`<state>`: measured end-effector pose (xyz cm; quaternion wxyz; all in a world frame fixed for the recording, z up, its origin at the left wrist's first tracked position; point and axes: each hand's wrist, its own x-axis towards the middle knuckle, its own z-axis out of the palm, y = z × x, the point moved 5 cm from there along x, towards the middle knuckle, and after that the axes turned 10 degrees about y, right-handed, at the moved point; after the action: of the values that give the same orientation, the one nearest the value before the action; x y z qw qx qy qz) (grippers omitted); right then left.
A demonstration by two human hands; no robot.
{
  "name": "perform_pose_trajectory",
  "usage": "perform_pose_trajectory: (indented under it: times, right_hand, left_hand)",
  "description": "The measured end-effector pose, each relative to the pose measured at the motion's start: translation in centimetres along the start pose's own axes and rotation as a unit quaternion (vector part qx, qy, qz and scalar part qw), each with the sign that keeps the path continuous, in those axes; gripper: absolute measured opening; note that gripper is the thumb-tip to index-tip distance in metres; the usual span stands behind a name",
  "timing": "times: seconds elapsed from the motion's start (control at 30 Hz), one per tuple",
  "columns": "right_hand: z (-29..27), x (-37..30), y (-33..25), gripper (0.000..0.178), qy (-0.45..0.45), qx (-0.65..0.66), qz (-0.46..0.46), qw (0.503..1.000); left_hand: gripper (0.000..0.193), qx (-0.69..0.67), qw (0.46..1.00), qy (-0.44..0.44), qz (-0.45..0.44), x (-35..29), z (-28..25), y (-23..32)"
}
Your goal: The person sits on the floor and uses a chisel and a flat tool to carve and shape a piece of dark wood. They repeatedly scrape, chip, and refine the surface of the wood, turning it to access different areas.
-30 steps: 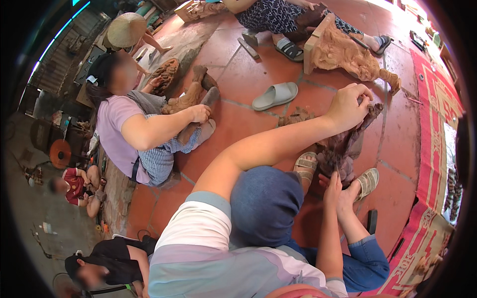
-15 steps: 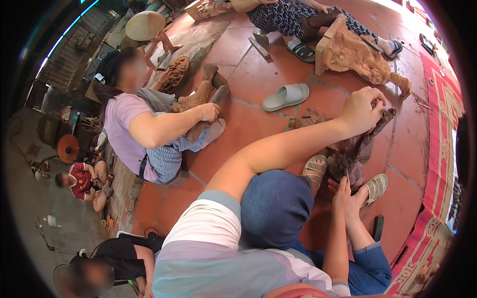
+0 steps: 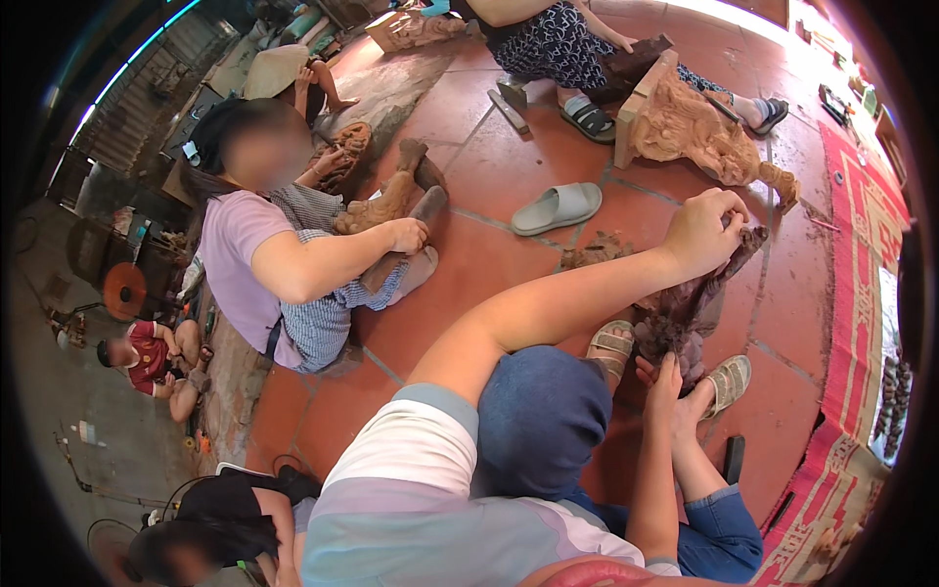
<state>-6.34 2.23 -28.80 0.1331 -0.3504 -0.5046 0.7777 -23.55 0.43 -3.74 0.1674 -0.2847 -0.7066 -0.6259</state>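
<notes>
A dark brown wood carving stands tilted on the tiles between my sandalled feet, its narrow end up and to the right. My left hand is closed at the upper end, fingers curled; whatever small dark thing lies in them is too hidden to name. Low on the carving, my right hand has its fingers pressed against the knobbly lower part, gripping it. Some of these fingertips are lost against the dark wood.
A grey slipper and a rough wood piece lie beyond my left arm. Farther off is a pale carved figure by another person's feet. At left a co-worker handles a carving. A red patterned mat borders the right side.
The view has shifted slightly. My right fingers have drawn closer in against the carving's lower part, while my left hand keeps its place near the top.
</notes>
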Motion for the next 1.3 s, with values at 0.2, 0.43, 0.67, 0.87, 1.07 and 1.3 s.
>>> perform_pose_trajectory:
  times: [0.2, 0.43, 0.67, 0.87, 1.07, 1.3]
  right_hand:
    - [0.0, -0.2, -0.1, 0.046, -0.017, -0.026, -0.006, 0.999]
    - [-0.1, -1.0, -0.6, 0.044, -0.012, -0.077, -0.031, 0.997]
    - [0.0, -1.4, -0.4, 0.043, 0.012, -0.076, -0.056, 0.995]
    - [-0.4, 0.2, 0.1, 0.043, -0.004, -0.083, -0.050, 0.995]
    - [-0.4, 0.6, 0.0, 0.045, -0.016, -0.113, -0.047, 0.992]
    - [-0.9, 0.2, -0.3, 0.050, -0.003, -0.145, -0.003, 0.989]
  left_hand:
    - [0.005, 0.027, 0.999, 0.016, 0.015, -0.1, -0.4, 0.0]
    - [0.006, 0.025, 0.999, -0.006, -0.019, -0.2, -0.4, 0.1]
    - [0.006, 0.030, 0.999, -0.010, 0.003, 0.0, -0.5, 0.4]
    - [0.006, 0.033, 0.999, -0.013, 0.004, 0.1, -0.2, 0.3]
    - [0.005, 0.028, 1.000, 0.001, 0.010, 0.1, 0.0, 0.1]
    - [0.005, 0.036, 0.999, 0.004, 0.015, -0.1, -0.4, 0.4]
